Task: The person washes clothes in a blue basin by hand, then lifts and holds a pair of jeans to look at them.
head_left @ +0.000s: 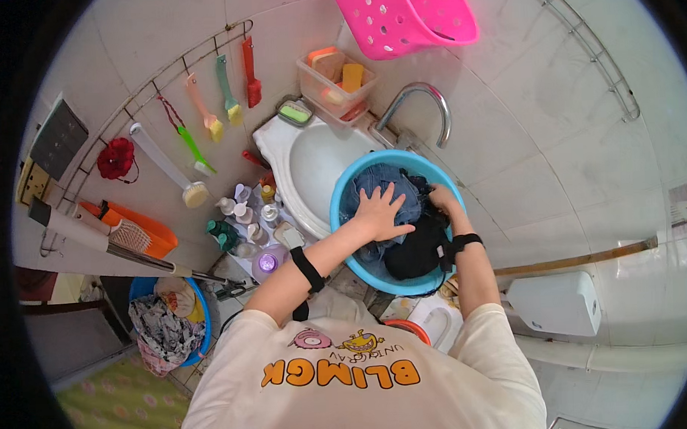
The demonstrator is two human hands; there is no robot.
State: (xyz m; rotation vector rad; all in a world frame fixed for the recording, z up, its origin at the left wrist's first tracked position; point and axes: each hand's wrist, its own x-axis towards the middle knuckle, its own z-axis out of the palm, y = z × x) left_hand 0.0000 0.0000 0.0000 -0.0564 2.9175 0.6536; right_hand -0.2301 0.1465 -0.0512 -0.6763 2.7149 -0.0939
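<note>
Inside a round, light-blue plastic basin [387, 285], faded blue denim fabric [384, 175] is heaped toward the far and left edges, and a soft black cloth item [414, 255] is laid toward the near edge. The bare left hand [381, 213] is spread wide over the denim, its fingers fanned; nothing is grasped by it. The bare right hand [445, 200] is bent against dark cloth just inside the basin's right edge; its fingertips are partly hidden, so whether a grip is closed cannot be told. In view, the right edge of a white ceramic sink [279, 150] is overlapped by the basin. Near the sink's far edge, a curved chrome faucet [435, 94] is mounted.
</note>
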